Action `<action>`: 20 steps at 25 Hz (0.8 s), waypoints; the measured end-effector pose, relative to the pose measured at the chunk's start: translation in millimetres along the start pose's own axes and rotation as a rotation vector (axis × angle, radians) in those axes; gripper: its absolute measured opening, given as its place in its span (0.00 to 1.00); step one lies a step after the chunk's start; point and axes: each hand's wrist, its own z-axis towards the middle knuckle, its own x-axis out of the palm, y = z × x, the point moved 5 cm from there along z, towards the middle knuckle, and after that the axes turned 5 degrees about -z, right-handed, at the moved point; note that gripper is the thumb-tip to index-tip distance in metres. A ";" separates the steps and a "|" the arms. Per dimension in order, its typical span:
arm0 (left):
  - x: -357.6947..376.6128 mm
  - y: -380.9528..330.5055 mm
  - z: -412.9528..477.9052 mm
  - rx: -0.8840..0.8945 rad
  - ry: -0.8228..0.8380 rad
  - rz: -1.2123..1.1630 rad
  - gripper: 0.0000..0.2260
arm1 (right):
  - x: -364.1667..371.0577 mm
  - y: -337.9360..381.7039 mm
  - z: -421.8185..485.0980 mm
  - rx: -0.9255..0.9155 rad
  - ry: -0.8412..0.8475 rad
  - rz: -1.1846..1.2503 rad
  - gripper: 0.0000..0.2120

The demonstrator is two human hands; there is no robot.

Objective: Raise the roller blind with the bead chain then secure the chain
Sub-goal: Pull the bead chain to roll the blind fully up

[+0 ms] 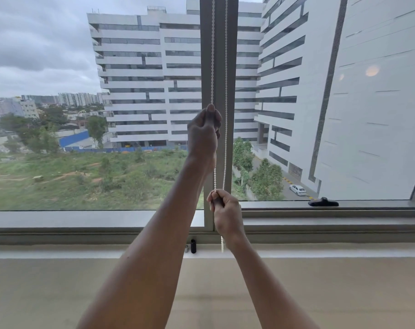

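A white bead chain (212,55) hangs in two strands in front of the grey window post (219,32). My left hand (202,134) is shut on the left strand at mid height. Lower down, my right hand (225,212) is shut on the chain near the sill, and the loop's bottom end (222,244) dangles below it. The roller blind itself is out of view above the frame. A small black chain holder (193,246) stands on the sill ledge to the left of the loop's end.
A black window handle (323,202) sits on the right pane's lower frame. The grey sill (83,233) and a beige ledge (59,281) run across below. Buildings and greenery show through the glass.
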 end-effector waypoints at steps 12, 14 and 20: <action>-42.3 83.0 -61.1 -0.077 0.006 0.058 0.20 | -42.0 103.0 33.4 -0.066 -0.041 0.060 0.12; -41.8 91.0 -71.0 -0.097 -0.009 0.087 0.22 | -42.3 150.6 56.6 -0.162 -0.002 0.104 0.11; -37.5 95.0 -82.8 -0.099 -0.007 0.134 0.22 | -33.2 182.9 94.7 -0.372 -0.147 0.058 0.13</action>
